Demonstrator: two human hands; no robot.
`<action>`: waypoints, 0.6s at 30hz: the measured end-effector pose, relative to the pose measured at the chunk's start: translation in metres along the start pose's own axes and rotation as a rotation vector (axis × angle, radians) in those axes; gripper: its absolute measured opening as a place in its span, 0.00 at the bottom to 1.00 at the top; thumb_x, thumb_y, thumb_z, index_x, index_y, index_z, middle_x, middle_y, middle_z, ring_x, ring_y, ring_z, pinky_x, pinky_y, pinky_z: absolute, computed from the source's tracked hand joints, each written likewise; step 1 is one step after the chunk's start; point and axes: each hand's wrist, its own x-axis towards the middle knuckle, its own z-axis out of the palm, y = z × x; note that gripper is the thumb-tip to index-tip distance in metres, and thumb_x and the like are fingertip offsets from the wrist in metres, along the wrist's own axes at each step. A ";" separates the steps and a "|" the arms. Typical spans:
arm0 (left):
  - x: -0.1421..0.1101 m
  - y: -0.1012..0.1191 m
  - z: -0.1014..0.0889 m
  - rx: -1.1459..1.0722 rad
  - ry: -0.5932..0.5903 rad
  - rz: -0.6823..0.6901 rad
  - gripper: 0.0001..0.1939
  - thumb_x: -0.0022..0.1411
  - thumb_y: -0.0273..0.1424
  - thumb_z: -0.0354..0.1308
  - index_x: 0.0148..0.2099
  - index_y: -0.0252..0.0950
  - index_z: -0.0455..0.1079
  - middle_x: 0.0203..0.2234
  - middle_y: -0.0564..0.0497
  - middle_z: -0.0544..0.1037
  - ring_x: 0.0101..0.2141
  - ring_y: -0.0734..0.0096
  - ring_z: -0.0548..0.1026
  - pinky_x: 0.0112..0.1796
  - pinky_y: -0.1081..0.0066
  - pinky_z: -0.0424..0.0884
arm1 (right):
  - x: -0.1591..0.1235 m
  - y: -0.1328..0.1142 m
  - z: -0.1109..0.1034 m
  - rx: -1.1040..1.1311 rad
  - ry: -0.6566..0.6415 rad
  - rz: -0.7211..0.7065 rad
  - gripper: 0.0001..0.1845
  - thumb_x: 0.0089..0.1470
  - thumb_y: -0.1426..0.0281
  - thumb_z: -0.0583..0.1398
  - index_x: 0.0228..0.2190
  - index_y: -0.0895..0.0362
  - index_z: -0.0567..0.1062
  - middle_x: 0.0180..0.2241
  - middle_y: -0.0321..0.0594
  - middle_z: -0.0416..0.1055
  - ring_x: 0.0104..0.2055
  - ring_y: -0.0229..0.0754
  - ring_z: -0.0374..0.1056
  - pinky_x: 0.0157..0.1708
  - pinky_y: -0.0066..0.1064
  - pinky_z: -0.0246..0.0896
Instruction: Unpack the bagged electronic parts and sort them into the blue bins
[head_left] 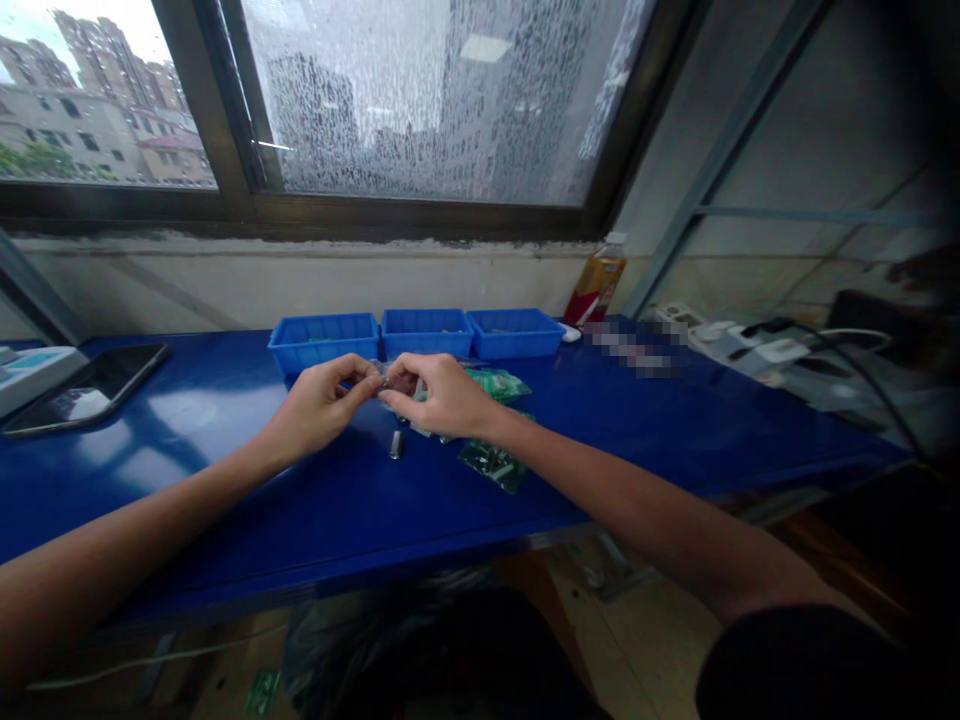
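My left hand (326,398) and my right hand (442,395) meet above the blue table, fingertips pinched close together. Between them is a small clear plastic bag (383,368), mostly hidden by the fingers; its contents cannot be made out. Just below the hands, a small shiny metal cylinder (396,444) stands on the tabletop. Green-printed plastic bags (499,383) lie behind and beside my right wrist. A clear bag with small parts (493,464) rests under my right forearm.
Three blue bins, a left (324,340), a middle (427,333) and a right one (516,332), line the back of the table (247,500). A dark phone (90,388) lies at left. A drink bottle (596,283) stands at back right, near chargers and cables (776,345).
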 end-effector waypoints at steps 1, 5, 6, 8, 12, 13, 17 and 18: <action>0.000 0.000 0.001 -0.010 0.008 0.002 0.12 0.60 0.37 0.51 0.34 0.33 0.68 0.27 0.51 0.74 0.29 0.71 0.71 0.30 0.72 0.64 | 0.000 -0.001 0.000 0.006 -0.007 -0.001 0.08 0.50 0.67 0.57 0.28 0.61 0.70 0.24 0.36 0.68 0.25 0.32 0.61 0.27 0.26 0.53; -0.001 0.002 0.003 -0.050 0.017 0.000 0.13 0.60 0.38 0.51 0.33 0.32 0.68 0.26 0.50 0.73 0.29 0.72 0.71 0.29 0.73 0.65 | 0.003 -0.004 -0.003 -0.017 -0.015 -0.007 0.05 0.49 0.71 0.56 0.27 0.61 0.70 0.23 0.35 0.68 0.24 0.31 0.60 0.27 0.26 0.52; -0.001 0.003 0.003 -0.060 0.019 -0.008 0.13 0.60 0.38 0.51 0.34 0.32 0.68 0.27 0.50 0.74 0.29 0.71 0.71 0.29 0.72 0.65 | 0.005 -0.003 -0.007 -0.036 -0.008 -0.010 0.04 0.48 0.72 0.56 0.26 0.61 0.70 0.22 0.35 0.68 0.24 0.31 0.60 0.27 0.26 0.52; -0.001 0.002 0.003 -0.064 0.021 -0.025 0.14 0.60 0.39 0.51 0.36 0.32 0.68 0.28 0.49 0.75 0.30 0.70 0.72 0.30 0.72 0.66 | 0.009 0.006 -0.019 -0.089 0.049 -0.004 0.04 0.47 0.73 0.56 0.25 0.60 0.70 0.21 0.35 0.68 0.24 0.32 0.60 0.27 0.26 0.52; -0.003 -0.001 0.003 0.129 -0.079 0.013 0.15 0.62 0.39 0.49 0.38 0.34 0.69 0.31 0.49 0.76 0.31 0.69 0.73 0.30 0.71 0.66 | 0.016 0.052 -0.065 -0.241 0.393 0.136 0.03 0.45 0.73 0.57 0.23 0.60 0.70 0.22 0.36 0.68 0.24 0.34 0.61 0.26 0.27 0.54; -0.004 0.000 0.004 0.197 -0.131 0.045 0.14 0.62 0.39 0.48 0.38 0.34 0.69 0.31 0.49 0.76 0.31 0.69 0.73 0.31 0.71 0.66 | 0.015 0.067 -0.078 -0.278 0.475 0.188 0.03 0.45 0.74 0.57 0.22 0.59 0.69 0.21 0.36 0.67 0.23 0.35 0.61 0.26 0.27 0.54; -0.012 0.006 0.007 0.404 -0.300 0.175 0.16 0.59 0.42 0.52 0.42 0.36 0.68 0.35 0.49 0.75 0.37 0.65 0.72 0.37 0.67 0.68 | 0.007 0.118 -0.114 -0.423 0.607 0.402 0.03 0.43 0.73 0.58 0.21 0.58 0.69 0.20 0.37 0.67 0.25 0.39 0.64 0.28 0.30 0.57; -0.014 0.008 0.008 0.445 -0.325 0.197 0.18 0.58 0.43 0.53 0.44 0.36 0.67 0.36 0.48 0.74 0.38 0.63 0.72 0.39 0.65 0.68 | 0.004 0.126 -0.118 -0.449 0.615 0.435 0.02 0.43 0.73 0.58 0.21 0.57 0.69 0.21 0.38 0.68 0.26 0.41 0.65 0.29 0.31 0.58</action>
